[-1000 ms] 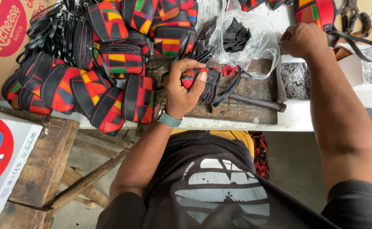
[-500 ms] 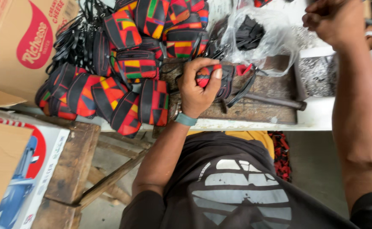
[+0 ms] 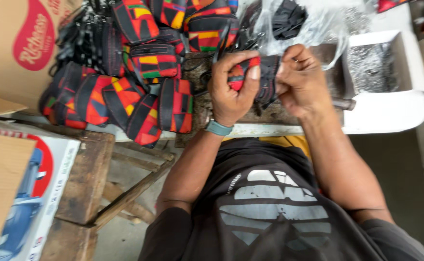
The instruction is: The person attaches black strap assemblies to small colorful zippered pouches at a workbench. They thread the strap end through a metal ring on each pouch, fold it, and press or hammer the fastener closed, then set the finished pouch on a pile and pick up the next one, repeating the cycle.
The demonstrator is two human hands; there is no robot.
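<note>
While the person leans over the workbench (image 3: 279,129), both hands meet above its wooden block (image 3: 275,113); the left hand (image 3: 231,89) is closed around a small pouch (image 3: 258,77) of red, black and multicoloured fabric, thumb pressed across its front and fingers curled behind it; the right hand (image 3: 303,82) pinches the pouch's black edge between thumb and fingertips, the remaining fingers loosely bent. The pouch sits between the 2 hands, raised just above the block and touching both palms; its far side is hidden by the fingers. A teal wristband (image 3: 218,128) circles the left wrist.

To the left of the hands, a pile of finished pouches (image 3: 139,72) in the same patterned fabric covers the bench, several standing on edge and leaning against each other; black straps (image 3: 84,41) trail among them. Behind the hands lies a clear plastic bag (image 3: 308,24) holding black parts; to the right stands a white tray (image 3: 390,82) filled with small metal pieces, near the right hand but not touching it. A cardboard box (image 3: 14,53) with a red oval stands at the far left; a printed carton (image 3: 23,193) rests on a wooden bench (image 3: 84,183) below. The person wears a black shirt (image 3: 270,208) with a grey emblem.
</note>
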